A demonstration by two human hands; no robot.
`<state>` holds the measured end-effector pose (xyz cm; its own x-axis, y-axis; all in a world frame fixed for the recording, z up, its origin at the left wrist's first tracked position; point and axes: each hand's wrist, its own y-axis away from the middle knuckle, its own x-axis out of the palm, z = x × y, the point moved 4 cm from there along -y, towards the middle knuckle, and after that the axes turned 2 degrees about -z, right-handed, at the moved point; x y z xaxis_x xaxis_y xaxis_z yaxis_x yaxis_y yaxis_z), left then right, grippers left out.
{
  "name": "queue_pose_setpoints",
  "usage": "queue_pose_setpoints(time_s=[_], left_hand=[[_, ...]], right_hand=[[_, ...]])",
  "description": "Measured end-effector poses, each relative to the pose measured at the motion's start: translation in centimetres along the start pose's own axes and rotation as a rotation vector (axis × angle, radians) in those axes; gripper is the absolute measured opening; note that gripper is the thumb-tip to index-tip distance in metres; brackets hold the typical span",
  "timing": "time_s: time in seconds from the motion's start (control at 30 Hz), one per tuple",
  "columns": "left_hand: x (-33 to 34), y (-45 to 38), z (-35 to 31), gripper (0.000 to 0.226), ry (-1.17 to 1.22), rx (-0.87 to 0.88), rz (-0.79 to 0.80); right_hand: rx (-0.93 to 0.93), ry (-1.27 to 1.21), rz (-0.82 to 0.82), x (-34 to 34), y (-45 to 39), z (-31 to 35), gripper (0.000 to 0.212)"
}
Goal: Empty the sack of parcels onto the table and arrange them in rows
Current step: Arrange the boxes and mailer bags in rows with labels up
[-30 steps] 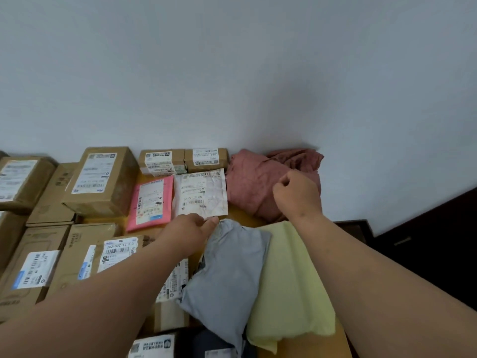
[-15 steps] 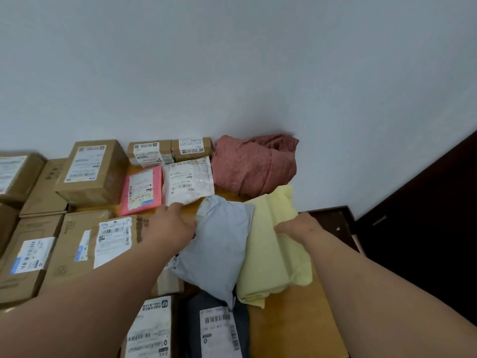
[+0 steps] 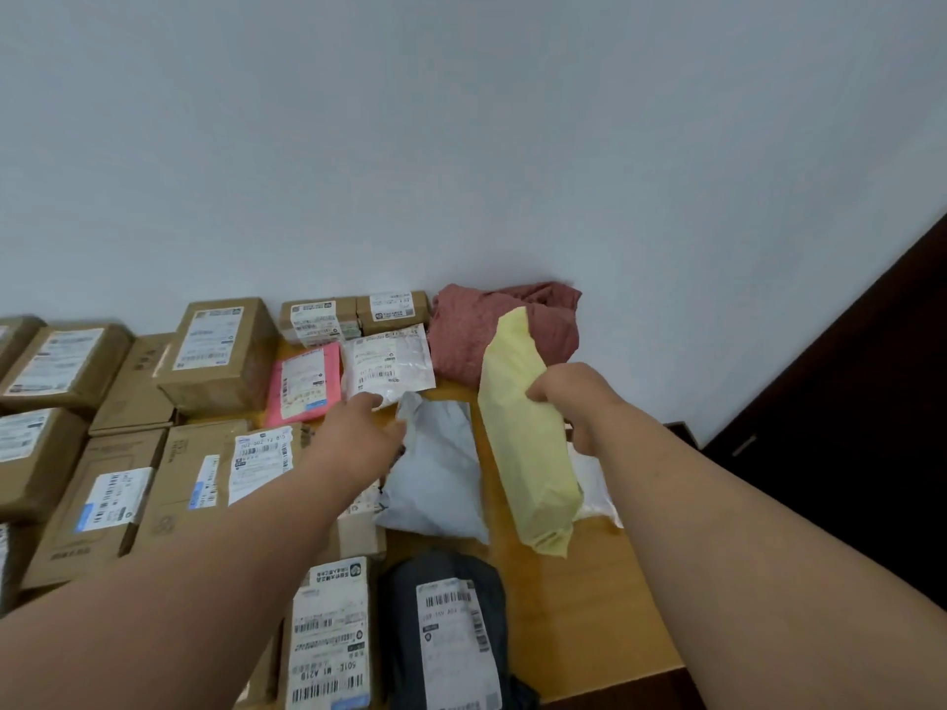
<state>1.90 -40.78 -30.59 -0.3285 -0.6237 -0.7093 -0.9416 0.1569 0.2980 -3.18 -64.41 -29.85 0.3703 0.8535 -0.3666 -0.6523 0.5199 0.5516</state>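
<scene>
Two hands are busy. The right hand (image 3: pixel 569 397) grips the yellow bag (image 3: pixel 528 443) and tilts it up off the tabletop (image 3: pixel 579 607), near the red sack (image 3: pixel 492 330). The left hand (image 3: pixel 358 443) rests on the grey bag (image 3: pixel 435 479); I cannot tell how its fingers lie. The yellow bag is soft and could slip, or bump the white bag (image 3: pixel 594 484) near the edge and push it off.

Cardboard boxes (image 3: pixel 215 351) fill the table's (image 3: pixel 604 607) left. Right of them lie flat mailers (image 3: pixel 387 363), with a crumpled sack (image 3: pixel 461 330) at the far right by the wall (image 3: pixel 461 146). A labelled bag (image 3: pixel 446 632) lies nearest.
</scene>
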Motion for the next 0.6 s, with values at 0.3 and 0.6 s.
queue_pose_setpoints(time_s=[0.3, 0.6], left_hand=[[0.0, 1.7, -2.3, 0.050, 0.511, -0.112, 0.229], [0.6, 0.7, -4.8, 0.069, 0.831, -0.245, 0.326]], right_hand=[[-0.076, -0.053, 0.106, 2.4, 2.3, 3.6, 0.032], [-0.203, -0.067, 0.451, 7.2, 3.2, 5.6, 0.021]])
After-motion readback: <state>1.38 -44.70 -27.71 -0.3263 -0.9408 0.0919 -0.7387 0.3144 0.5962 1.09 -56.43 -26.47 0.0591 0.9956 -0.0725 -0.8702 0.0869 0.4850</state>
